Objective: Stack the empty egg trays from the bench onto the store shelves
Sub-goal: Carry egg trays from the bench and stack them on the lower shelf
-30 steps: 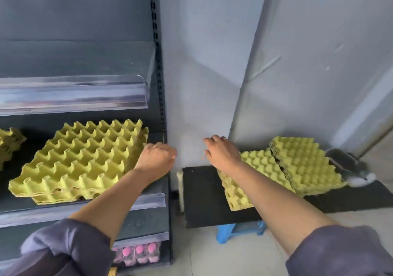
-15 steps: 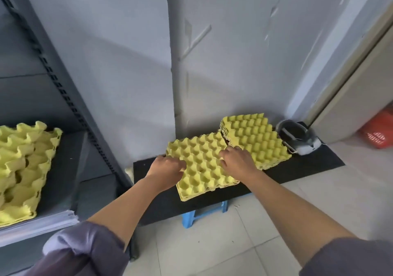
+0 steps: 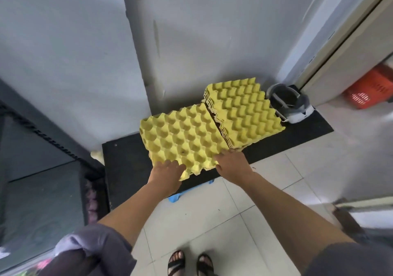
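Two piles of yellow egg trays lie on the black bench (image 3: pixel 123 165). The nearer, thinner pile (image 3: pixel 182 137) sits left of a thicker pile (image 3: pixel 242 109). My left hand (image 3: pixel 168 171) grips the near-left corner of the nearer pile, fingers over its front edge. My right hand (image 3: pixel 231 165) holds the near-right corner, where the two piles meet. The dark store shelf (image 3: pixel 42 197) shows at the left edge; no trays on it are in view.
A grey and white shoe (image 3: pixel 289 103) sits on the bench's right end. A red basket (image 3: pixel 372 88) stands beyond the doorway at right. A blue stool (image 3: pixel 180 194) peeks out under the bench. My sandalled feet (image 3: pixel 189 263) stand on the tiled floor.
The view swung right and down from the shelf to the bench. Both hands moved from the shelf side to the nearer tray pile and took hold of its front corners.
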The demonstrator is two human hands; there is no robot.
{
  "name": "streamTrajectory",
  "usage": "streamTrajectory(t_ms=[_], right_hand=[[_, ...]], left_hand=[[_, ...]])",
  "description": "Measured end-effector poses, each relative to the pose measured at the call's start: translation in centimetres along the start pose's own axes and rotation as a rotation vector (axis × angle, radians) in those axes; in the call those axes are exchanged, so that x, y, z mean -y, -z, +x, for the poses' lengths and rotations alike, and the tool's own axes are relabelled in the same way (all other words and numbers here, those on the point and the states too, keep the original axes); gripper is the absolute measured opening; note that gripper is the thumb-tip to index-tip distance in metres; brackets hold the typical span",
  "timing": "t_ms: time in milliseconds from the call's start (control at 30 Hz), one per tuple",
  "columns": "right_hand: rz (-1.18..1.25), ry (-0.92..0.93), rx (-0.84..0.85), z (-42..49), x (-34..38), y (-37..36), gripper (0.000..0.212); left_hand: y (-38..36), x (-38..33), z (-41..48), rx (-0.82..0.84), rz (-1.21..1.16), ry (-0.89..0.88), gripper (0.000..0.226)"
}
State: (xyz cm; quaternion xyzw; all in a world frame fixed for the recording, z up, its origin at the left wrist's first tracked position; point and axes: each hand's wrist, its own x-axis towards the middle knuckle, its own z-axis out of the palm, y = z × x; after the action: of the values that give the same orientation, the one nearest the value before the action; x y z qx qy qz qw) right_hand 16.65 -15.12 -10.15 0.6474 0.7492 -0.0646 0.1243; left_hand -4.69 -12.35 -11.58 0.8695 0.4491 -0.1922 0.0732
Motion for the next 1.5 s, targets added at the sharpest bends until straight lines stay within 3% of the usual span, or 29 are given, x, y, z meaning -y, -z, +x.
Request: streamTrajectory(t_ms=[200, 400, 600, 733, 800, 900, 1033, 1167, 1233, 1333, 1367, 1433, 1500], right_hand=[[0.068, 0.065, 0.012, 2.0, 0.9, -4.1, 0.034], [0.057, 0.139, -0.053, 4.3, 2.3, -8.3, 0.061], [0.007, 0.215, -0.101, 5.5, 3.9, -10.4, 0.071], [0.024, 0.254, -0.135, 5.9, 5.0, -10.7, 0.088], [0.003, 0.291, -0.152, 6.4, 5.7, -10.5, 0.084], [-0.025, 0.291, -0.228, 7.0, 6.5, -10.2, 0.059], [0.022, 0.246, -0.254, 7.5, 6.9, -10.6, 0.058], [0.033, 0.264, -0.262, 7.8, 7.1, -11.1, 0.046], [-0.002, 0.241, -0.319, 7.6, 7.0, -11.5, 0.051], [-0.066, 0.25, -0.361, 7.3, 6.9, -11.6, 0.053], [-0.094, 0.273, -0.375, 7.3, 6.9, -11.5, 0.048], [-0.133, 0.324, -0.393, 7.3, 7.1, -11.4, 0.038], [-0.145, 0.361, -0.413, 7.6, 7.4, -11.7, 0.032]], left_hand=[[-4.9, 0.1, 1.6, -0.007, 0.05, 0.112, 0.059], [-8.6, 0.8, 2.6, -0.064, 0.101, 0.152, 0.054], [-11.9, 2.4, 3.3, -0.332, -0.051, 0.035, 0.06], [-11.8, 2.4, 2.9, -0.473, -0.143, -0.021, 0.066], [-11.8, 2.5, 2.8, -0.498, -0.168, -0.025, 0.069], [-11.8, 2.7, 2.5, -0.544, -0.221, -0.026, 0.068], [-12.4, 3.3, 2.1, -0.518, -0.304, -0.05, 0.062], [-12.7, 3.2, 1.4, -0.457, -0.69, 0.14, 0.04], [-12.4, 2.3, 1.3, -0.555, -0.795, 0.233, 0.032], [-12.0, 2.0, 1.6, -0.704, -0.907, 0.481, 0.037], [-11.9, 2.3, 1.8, -0.662, -0.995, 0.564, 0.039], [-12.0, 2.9, 2.0, -0.422, -1.177, 0.684, 0.039], [-12.1, 3.0, 1.9, -0.175, -1.307, 0.701, 0.031]])
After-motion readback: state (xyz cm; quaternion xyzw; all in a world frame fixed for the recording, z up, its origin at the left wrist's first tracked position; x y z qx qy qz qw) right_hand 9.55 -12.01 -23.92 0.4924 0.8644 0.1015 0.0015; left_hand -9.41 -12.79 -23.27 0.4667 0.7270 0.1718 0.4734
